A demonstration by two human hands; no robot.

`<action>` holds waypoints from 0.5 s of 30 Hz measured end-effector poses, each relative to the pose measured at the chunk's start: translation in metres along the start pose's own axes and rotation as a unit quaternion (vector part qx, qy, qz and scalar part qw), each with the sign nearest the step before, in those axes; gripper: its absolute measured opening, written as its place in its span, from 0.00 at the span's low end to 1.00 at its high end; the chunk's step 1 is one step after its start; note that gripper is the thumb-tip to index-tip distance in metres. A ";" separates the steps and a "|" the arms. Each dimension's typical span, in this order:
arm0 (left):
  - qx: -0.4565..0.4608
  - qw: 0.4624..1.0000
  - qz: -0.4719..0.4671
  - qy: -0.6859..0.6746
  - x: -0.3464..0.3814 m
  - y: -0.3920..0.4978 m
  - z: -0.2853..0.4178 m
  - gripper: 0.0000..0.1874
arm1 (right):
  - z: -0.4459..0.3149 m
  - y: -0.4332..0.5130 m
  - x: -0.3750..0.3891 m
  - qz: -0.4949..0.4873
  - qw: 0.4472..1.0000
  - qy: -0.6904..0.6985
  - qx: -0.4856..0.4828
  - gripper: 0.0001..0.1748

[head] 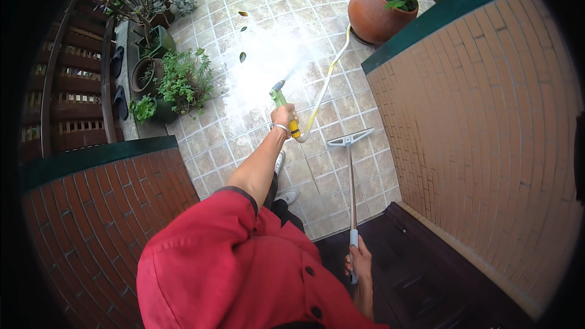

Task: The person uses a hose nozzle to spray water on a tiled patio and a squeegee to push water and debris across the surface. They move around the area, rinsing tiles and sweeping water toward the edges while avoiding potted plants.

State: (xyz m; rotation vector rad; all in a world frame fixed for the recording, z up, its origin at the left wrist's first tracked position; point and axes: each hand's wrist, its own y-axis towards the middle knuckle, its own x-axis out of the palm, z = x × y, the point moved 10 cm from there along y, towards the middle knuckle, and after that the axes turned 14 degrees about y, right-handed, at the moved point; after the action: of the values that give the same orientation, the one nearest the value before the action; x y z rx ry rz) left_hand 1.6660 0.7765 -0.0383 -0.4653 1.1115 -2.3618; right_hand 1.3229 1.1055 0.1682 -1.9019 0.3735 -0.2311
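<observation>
My left hand (284,116) is wrapped around a green and yellow hose spray gun (278,97), with a bracelet on the wrist. From its grey nozzle a pale streak of spray runs up and right over the tiles. A white hose with yellow markings (325,84) joins the gun's yellow base. At lower right, my right hand (361,258) grips the grey handle of what looks like a floor squeegee (351,183). Its metal pole reaches forward to a wide triangular grey head (349,139) at the tiled floor (320,173).
Potted plants (183,82) line the left ledge, beside dark slippers (120,103). A large terracotta pot (381,13) stands at upper right. Brick walls flank me on the left (109,201) and right (470,114). A dark door (402,256) is at lower right. Loose leaves (242,57) dot the glaring tiles.
</observation>
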 end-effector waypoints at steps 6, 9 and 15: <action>-0.106 0.982 -0.039 -0.154 -0.034 0.017 -0.018 0.02 | -0.068 -0.015 0.058 -0.046 0.997 -0.044 -0.051 0.33; -0.137 0.979 -0.075 -0.134 -0.017 0.011 -0.025 0.05 | -0.109 -0.021 0.080 -0.082 0.995 0.020 -0.056 0.34; 0.100 0.880 -0.012 0.465 0.045 0.024 0.043 0.10 | -0.206 -0.002 0.088 -0.056 0.970 -0.203 -0.118 0.34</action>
State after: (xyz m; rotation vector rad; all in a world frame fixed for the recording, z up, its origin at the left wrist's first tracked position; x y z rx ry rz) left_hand 1.6569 0.7112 -0.0260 0.8349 1.1783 -2.7205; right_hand 1.3360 0.8940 0.2409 -2.1475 0.0161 0.1366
